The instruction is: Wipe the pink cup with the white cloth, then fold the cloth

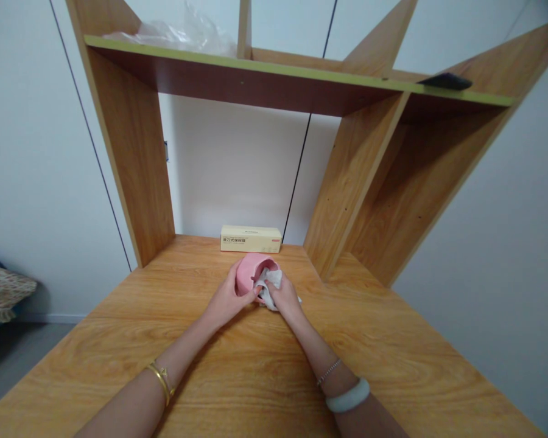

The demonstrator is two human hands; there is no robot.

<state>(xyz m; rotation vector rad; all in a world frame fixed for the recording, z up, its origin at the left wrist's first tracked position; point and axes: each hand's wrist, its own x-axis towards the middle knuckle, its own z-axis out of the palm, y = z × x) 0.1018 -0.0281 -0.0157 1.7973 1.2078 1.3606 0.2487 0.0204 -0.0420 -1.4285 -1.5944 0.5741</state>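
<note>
A pink rounded container (245, 275) is tilted on its side above the desk, its opening turned to the right and toward me. My left hand (228, 296) is wrapped round its left side, with the thumb at the lower rim. A crumpled white cloth or tissue (274, 280) is bunched at the opening, partly inside it. My right hand (285, 296) grips this cloth, its fingers partly hidden by the cloth and the rim. Whatever else lies inside the container is hidden.
Behind the container, a cream-coloured box (251, 239) with printed lettering stands on the wooden desk (237, 377). Wooden uprights and a shelf (278, 70) frame the back. On the shelf lie clear plastic wrapping (182, 33) and a dark flat object (446, 81).
</note>
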